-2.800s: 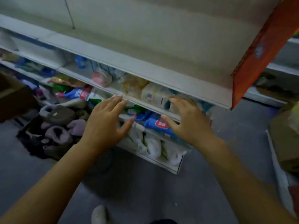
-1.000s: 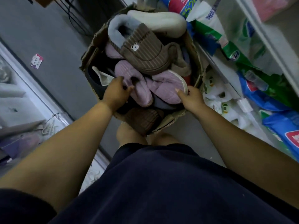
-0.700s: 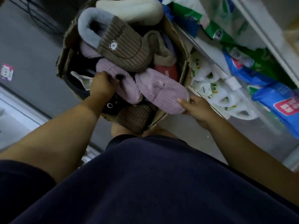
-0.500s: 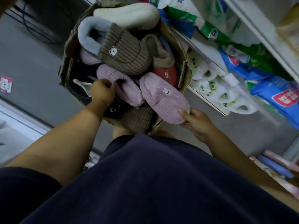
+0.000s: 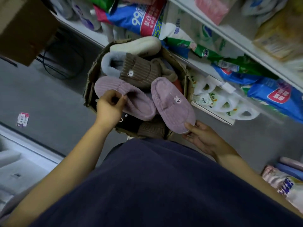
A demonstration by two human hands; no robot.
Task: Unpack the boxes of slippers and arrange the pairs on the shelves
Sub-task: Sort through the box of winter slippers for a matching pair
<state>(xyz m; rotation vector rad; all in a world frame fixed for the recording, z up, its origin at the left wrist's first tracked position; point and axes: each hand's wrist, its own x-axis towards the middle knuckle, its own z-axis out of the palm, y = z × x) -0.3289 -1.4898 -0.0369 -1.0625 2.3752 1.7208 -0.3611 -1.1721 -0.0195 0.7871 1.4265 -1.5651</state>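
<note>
Up come both slippers, higher above the box point(image 5: 186, 79) now, left hand point(image 5: 109, 104) pinching one purple slipper point(image 5: 134, 100) by its collar, right hand point(image 5: 202, 138) gripping the matching slipper point(image 5: 172, 107) at the toe, a pair seemingly ready for the shelf point(image 5: 229, 36).
</note>
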